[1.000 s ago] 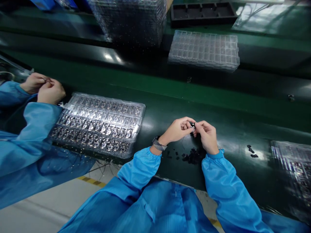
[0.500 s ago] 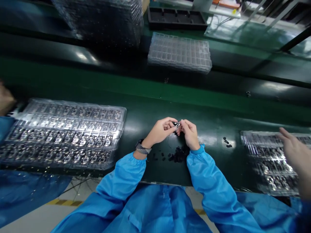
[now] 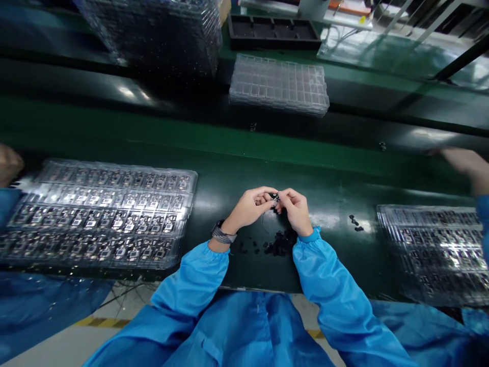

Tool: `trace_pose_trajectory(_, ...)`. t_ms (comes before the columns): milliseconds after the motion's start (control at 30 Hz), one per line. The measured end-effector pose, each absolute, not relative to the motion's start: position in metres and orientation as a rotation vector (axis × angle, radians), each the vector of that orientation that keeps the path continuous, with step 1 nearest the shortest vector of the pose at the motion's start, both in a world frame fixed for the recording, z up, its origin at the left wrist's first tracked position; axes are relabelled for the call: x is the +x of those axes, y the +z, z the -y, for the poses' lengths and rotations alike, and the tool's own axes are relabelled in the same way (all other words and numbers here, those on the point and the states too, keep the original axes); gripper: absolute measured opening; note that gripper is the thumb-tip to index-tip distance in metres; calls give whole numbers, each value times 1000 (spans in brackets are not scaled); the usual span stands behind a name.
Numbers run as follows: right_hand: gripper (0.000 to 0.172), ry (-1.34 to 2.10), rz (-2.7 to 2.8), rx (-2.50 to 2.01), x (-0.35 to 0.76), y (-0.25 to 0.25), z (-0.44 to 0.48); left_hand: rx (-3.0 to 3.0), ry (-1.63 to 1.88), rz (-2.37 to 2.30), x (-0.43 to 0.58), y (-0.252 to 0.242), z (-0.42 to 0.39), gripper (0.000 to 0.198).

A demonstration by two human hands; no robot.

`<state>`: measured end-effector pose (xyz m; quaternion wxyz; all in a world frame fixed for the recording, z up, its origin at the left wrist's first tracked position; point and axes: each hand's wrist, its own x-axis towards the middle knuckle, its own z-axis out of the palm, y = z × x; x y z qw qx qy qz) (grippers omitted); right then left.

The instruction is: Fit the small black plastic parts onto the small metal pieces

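Observation:
My left hand (image 3: 252,208) pinches a small circuit board (image 3: 274,197) between thumb and fingers, above the bench. My right hand (image 3: 297,210) is closed at the board's right edge, thumb and forefinger pressed together on it; any smaller part between those fingertips is hidden. Just below my hands lies a loose heap of small black pieces (image 3: 280,243) on the green bench, with a few strays to its left. Several more black pieces (image 3: 356,223) sit off to the right of my right sleeve.
Left of me stands a clear tray (image 3: 191,204) filled with small boards; stacked trays (image 3: 385,224) of boards lie at right. Farther back are empty clear trays (image 3: 280,84) and a black divided tray (image 3: 275,33). Co-workers' hands appear at left (image 3: 8,164) and right (image 3: 468,165).
My right fingers have drawn slightly closer to the left ones over the board. The co-worker's hand at right has moved from above the tray toward the back of the bench.

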<state>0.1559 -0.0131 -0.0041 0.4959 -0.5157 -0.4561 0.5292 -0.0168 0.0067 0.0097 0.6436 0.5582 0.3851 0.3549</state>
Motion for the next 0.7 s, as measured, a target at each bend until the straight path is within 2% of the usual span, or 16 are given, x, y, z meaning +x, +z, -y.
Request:
trace_pose_trajectory(100,38,1258,1081,-1258,157,-4,13,1152,937,-922,-18,8,-10,35)
trace_pose_trajectory(200,38,1262,1005,-1250,159,-6,13,780,1102,-825,-28,10,-18,27)
trace_pose_trajectory(367,35,1294,993,-1227,160,-9,13,279,1261,-621,-53,21,-29,43)
trace_pose_trajectory(700,32,1291,1060,-1222,162,-11,13,318,1259,-625,-51,23,-24,52)
